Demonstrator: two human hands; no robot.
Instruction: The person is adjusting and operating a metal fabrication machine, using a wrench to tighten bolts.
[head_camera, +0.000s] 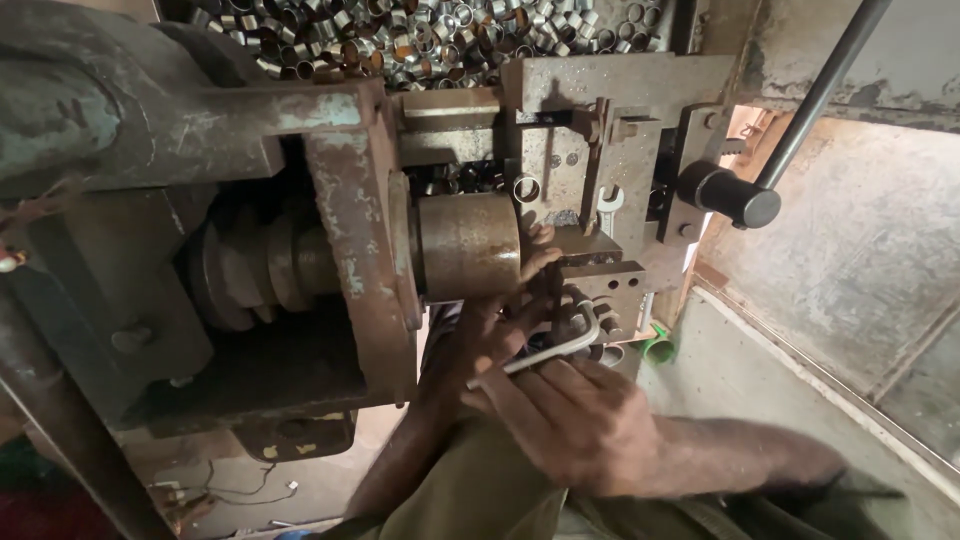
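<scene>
My left hand (497, 318) reaches up under a rusty steel cylinder (468, 246) on the machine, its fingertips touching the metal block (610, 278) just right of the cylinder. Just below it, my right hand (578, 425) is closed around the long arm of a silver L-shaped hex key (556, 349). The key's bent short end points up near the block. An open-end spanner (608, 205) rests on the plate above the block.
The heavy worn machine frame (340, 200) fills the left and middle. A heap of several small metal rings (420, 35) lies along the top. A black lever with a round knob (745, 200) slants in at the upper right. A concrete wall (860, 250) stands at the right.
</scene>
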